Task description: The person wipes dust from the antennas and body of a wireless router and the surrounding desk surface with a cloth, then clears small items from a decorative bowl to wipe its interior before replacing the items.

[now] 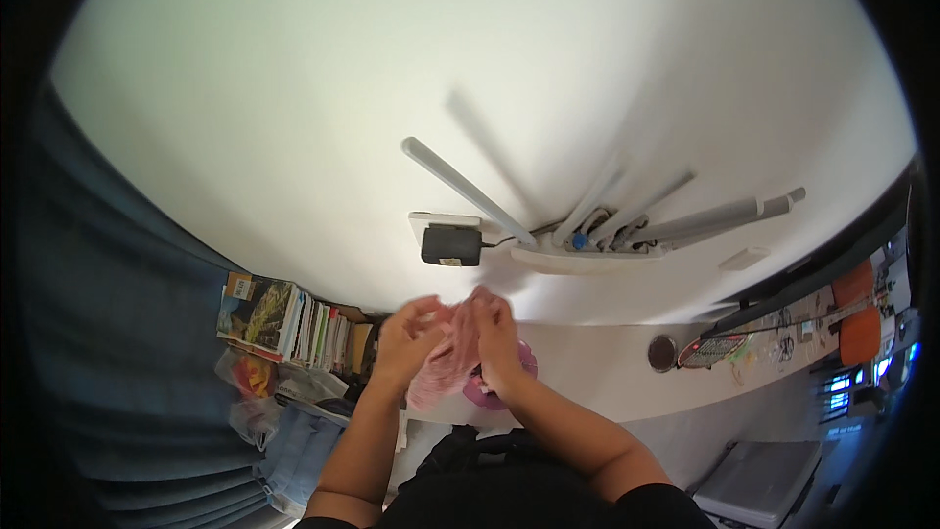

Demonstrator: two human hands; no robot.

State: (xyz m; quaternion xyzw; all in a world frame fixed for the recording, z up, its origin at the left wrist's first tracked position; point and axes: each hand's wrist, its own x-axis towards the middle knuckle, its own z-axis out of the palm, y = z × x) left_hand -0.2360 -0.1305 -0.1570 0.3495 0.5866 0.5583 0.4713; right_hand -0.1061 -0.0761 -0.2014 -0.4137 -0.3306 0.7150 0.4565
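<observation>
Pink cloth (439,377): right hand (499,348) clamped on it, left hand (399,343) grip unclear, over table's (597,362) left end. Likely handling step; needs steady hold.

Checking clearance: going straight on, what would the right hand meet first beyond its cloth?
Past the pink cloth, the right hand would probably meet the black adapter or the wall beside it; depth is unclear.

Both forearms come in from the lower edge, bare, elbows bent, converging at center. Left hand (403,341) raised, fingers curled toward thumb, wrist roughly in line with left forearm (357,456). Right hand (497,341) upright, fingers bent in a grip; right forearm (563,421) angles in. Fingertips look soft, exact finger placement uncertain.
</observation>
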